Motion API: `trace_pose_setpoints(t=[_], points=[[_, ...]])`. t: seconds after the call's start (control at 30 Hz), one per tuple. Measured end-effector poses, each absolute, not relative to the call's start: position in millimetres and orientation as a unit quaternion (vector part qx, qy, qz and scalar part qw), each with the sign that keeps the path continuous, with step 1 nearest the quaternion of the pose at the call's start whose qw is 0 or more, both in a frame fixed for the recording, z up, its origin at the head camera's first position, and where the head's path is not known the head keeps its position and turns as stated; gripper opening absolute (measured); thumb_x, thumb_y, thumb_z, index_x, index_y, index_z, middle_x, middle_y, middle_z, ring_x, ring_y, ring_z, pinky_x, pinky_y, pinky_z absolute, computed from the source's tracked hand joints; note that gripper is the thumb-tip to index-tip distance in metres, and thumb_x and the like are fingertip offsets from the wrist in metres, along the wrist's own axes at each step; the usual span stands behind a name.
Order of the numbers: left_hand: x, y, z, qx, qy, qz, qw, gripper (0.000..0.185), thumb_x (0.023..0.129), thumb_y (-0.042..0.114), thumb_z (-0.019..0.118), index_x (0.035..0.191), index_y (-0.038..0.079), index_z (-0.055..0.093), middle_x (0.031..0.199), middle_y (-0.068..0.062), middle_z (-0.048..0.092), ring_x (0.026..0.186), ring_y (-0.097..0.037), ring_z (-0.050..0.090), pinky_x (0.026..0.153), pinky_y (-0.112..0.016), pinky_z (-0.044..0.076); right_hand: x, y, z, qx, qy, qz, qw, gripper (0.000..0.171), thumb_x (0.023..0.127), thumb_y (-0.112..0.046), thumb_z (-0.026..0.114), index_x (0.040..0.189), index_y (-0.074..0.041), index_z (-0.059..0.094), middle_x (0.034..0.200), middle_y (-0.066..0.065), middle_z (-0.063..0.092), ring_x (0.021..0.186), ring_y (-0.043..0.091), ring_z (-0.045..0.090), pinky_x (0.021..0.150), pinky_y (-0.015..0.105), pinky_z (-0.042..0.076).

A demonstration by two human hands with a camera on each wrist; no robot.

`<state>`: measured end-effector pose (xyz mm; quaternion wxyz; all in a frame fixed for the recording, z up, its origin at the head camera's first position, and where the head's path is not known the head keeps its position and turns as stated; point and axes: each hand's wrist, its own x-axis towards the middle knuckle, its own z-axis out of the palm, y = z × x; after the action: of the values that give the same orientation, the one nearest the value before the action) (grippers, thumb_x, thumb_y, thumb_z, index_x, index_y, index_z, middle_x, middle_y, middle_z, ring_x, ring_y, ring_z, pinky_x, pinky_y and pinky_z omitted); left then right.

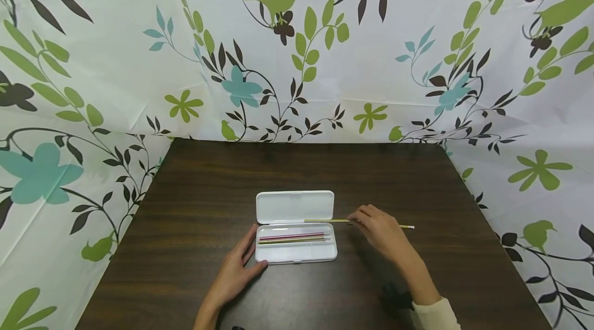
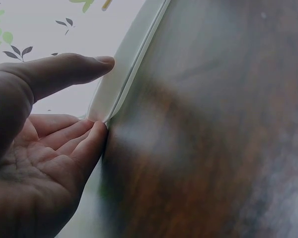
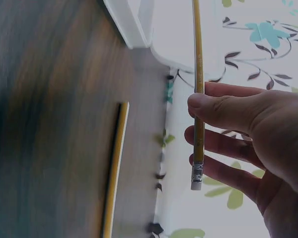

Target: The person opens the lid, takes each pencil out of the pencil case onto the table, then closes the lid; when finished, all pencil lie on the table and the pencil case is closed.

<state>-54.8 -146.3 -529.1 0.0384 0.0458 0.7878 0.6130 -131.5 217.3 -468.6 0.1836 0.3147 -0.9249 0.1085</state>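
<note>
A white pencil case (image 1: 297, 254) lies with its lid (image 1: 295, 207) folded back, away from me. Several slim pencils (image 1: 293, 238), pinkish and yellow-green among them, sit side by side in its base. At the case's left end, my left hand (image 1: 235, 270) touches it with extended fingers, the thumb near the front corner; the left wrist view shows the fingertips against the corner. Between thumb and fingers, my right hand (image 1: 378, 229) pinches a yellow pencil (image 3: 199, 59), its white eraser toward the little finger. The pencil's far end overlaps the lid's lower right edge in the head view.
A second yellow stick (image 3: 116, 168) lies on the dark wooden table (image 1: 209, 180); its white-tipped end (image 1: 407, 227) shows right of my right hand. White cloth (image 1: 297, 113) printed with leaves and birds hangs behind and beside the table.
</note>
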Motion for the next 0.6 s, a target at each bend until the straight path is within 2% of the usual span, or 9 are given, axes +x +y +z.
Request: trace_pose_setpoints(t=[0.6], points=[[-54.7, -146.8, -532.0, 0.059, 0.785, 0.616, 0.031, 0.091, 0.075, 0.001, 0.08, 0.151, 0.011, 0.031, 0.158, -0.009, 0.03, 0.144, -0.021, 0.03, 0.11, -0.032, 0.04, -128.0, 254.4, -456.2, 0.278, -0.937, 0.091, 0.188, 0.024, 0.076, -0.009, 0.08, 0.096, -0.02, 0.072, 0.089, -0.009, 0.066, 0.077, 0.008, 0.059, 0.059, 0.03, 0.056]])
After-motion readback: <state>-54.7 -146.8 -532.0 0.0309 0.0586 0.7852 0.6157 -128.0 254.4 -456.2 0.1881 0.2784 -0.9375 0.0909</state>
